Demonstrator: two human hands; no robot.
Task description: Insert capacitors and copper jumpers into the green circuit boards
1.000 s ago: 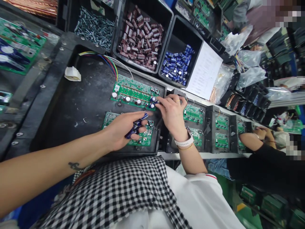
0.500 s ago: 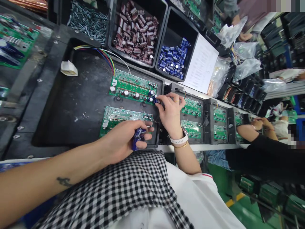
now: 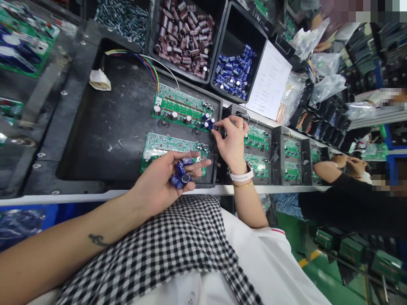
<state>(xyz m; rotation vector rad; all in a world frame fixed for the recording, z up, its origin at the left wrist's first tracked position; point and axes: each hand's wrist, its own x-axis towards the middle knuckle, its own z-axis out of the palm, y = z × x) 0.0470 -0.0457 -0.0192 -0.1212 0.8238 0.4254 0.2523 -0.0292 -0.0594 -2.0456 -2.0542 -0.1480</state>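
My left hand (image 3: 155, 180) is palm up with its fingers loosely curled, cradling several blue capacitors (image 3: 178, 181) above the lower green circuit board (image 3: 168, 141). At the right end of the upper green circuit board (image 3: 178, 100), my right hand (image 3: 232, 142) pinches a blue capacitor (image 3: 211, 123) between thumb and forefinger. It is right beside other blue capacitors (image 3: 206, 117) standing on that board; whether its leads are in the holes is too small to tell. Colored wires (image 3: 149, 63) run from the upper board's left end.
Behind the boards stand a bin of brown capacitors (image 3: 186, 36), a bin of blue capacitors (image 3: 233, 72) and a heap of small metal parts (image 3: 122, 21). A printed sheet (image 3: 270, 82) lies beside them. Both boards lie in a black tray (image 3: 95, 140). A co-worker's arms (image 3: 333, 165) reach in at right.
My left hand has opened somewhat, showing more of the capacitors in its palm. The right hand stays at the upper board's right end. The view has shifted slightly.
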